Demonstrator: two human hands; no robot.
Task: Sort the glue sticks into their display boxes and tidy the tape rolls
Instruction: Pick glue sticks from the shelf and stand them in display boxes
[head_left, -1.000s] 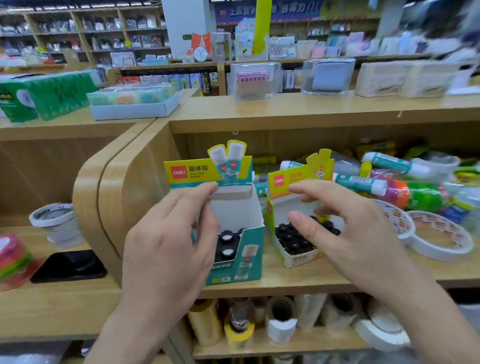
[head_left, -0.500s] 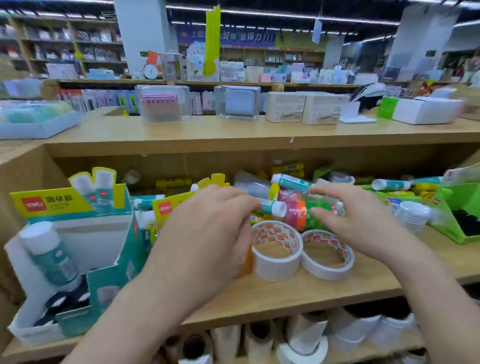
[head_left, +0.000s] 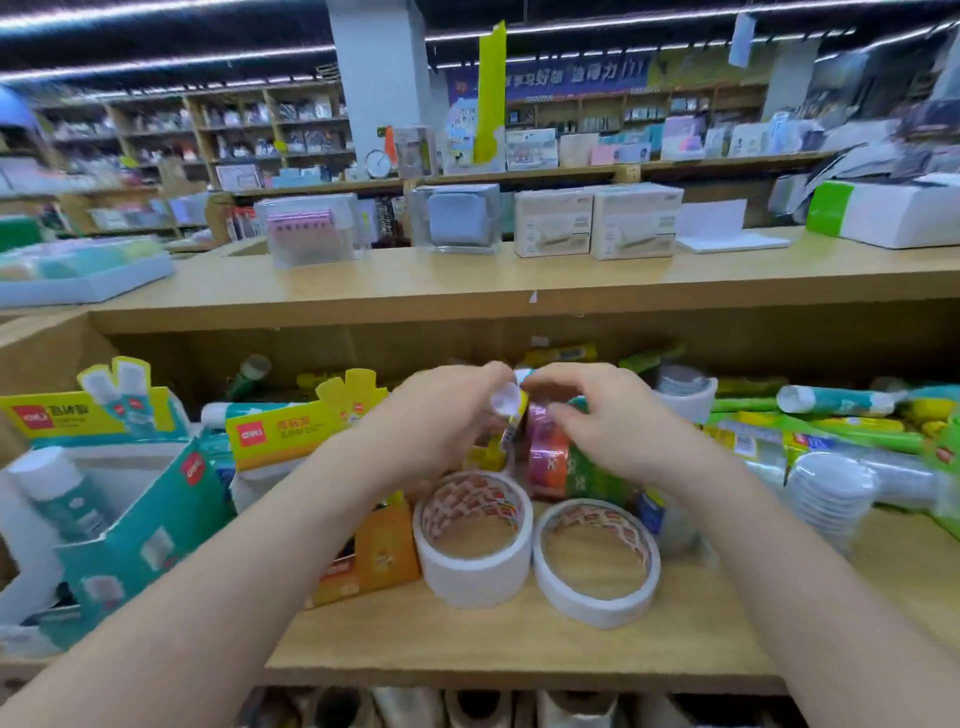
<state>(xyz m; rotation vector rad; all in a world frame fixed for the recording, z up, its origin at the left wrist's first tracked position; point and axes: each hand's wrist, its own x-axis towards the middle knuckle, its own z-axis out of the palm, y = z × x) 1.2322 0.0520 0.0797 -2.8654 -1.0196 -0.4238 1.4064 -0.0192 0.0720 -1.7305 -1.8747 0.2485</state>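
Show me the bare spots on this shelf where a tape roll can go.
Free: the front strip of the shelf before the two white tape rolls, and the patch between the right roll and the stack of clear discs. Crowded: behind the rolls, and left around the teal display box.

Left hand and right hand both bare. Behind the fingers, wrists and forearms bare too, uncovered back to frame edge. Fingertips blurred.

left hand: fingers curled, pinching | right hand: fingers curled
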